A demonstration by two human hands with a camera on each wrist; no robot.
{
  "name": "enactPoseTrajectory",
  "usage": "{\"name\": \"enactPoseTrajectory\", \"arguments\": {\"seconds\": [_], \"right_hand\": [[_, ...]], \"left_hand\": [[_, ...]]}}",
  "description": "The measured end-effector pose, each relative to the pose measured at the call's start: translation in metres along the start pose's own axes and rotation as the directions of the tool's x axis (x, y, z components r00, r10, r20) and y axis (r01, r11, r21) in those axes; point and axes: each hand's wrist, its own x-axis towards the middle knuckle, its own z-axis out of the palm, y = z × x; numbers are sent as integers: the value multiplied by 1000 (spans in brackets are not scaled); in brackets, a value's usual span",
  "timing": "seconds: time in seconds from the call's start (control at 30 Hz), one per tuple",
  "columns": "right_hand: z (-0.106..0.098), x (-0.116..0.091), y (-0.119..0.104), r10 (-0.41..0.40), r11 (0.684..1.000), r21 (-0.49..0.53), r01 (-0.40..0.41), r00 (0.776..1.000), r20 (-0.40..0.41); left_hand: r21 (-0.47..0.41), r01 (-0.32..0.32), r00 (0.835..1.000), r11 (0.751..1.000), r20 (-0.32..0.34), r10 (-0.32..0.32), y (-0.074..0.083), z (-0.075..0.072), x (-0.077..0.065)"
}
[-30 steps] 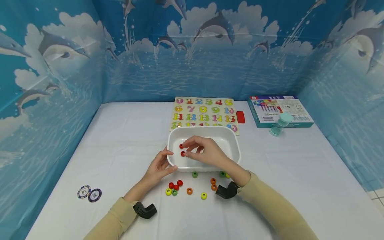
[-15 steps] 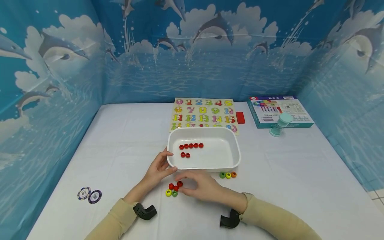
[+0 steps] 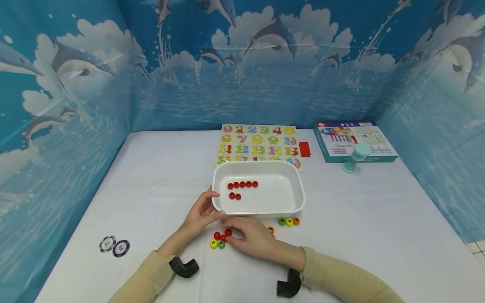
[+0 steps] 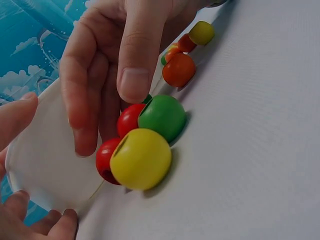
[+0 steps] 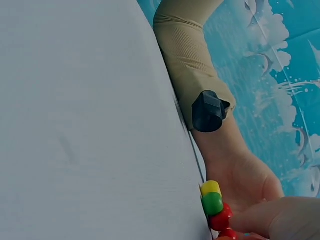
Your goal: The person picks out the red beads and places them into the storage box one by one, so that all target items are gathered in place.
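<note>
White tray [image 3: 274, 193] upright; seven red beads [image 3: 242, 184] inside, two rows; mixed-colour beads [image 3: 214, 243] outside.

Head cam: no. board's [image 3: 258, 141] bottom row was part-hidden behind tray [image 3: 276, 193]. R hand [image 3: 250, 236] partly covered orange beads [image 3: 270, 229]; couldn't tell if fingertips touched red beads [image 3: 222, 238]. Box [image 3: 358, 141] fine print & chip [image 3: 121, 248] markings were too small. Sleeves [image 3: 341, 271] ran off bottom. L wrist cam: L hand [image 4: 35, 220] was cut off at pic's L edge.
</note>
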Motion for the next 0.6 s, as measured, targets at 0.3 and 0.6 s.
{"name": "enactPoseTrajectory", "arguments": {"seconds": [0.3,0.6], "right_hand": [[1,1,2,-28,998,-52,27,999,-19],[-7,-1,-4,-45,997,-59,44,999,0]], "left_hand": [[2,3,1000,1000,1,-3,2,1,1],[-3,-14,1000,1000,0,14,1,1,0]]}}
